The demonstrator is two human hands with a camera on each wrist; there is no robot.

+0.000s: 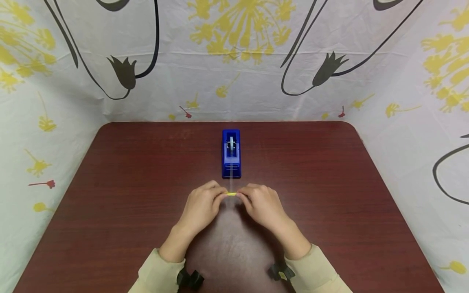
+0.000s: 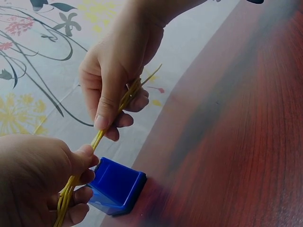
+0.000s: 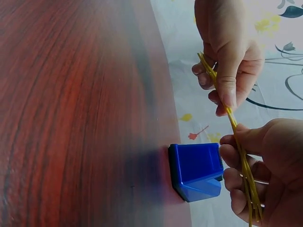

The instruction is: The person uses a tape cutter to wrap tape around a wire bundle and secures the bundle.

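Observation:
Between my two hands runs a bundle of thin yellow strands, close in front of the tape dispenser. My left hand pinches one part of it between thumb and fingers, and my right hand pinches it a short way along. Only a brief stretch shows between the thumbs. In the left wrist view the strands pass under the right thumb and one end sticks out beyond. Loose ends of the bundle spread across the right fingers in the right wrist view.
A blue tape dispenser stands on the dark red wooden table, just beyond my hands, with a roll in its top. A faint pale streak runs from it toward the hands. A patterned white cloth hangs around the table's back and sides.

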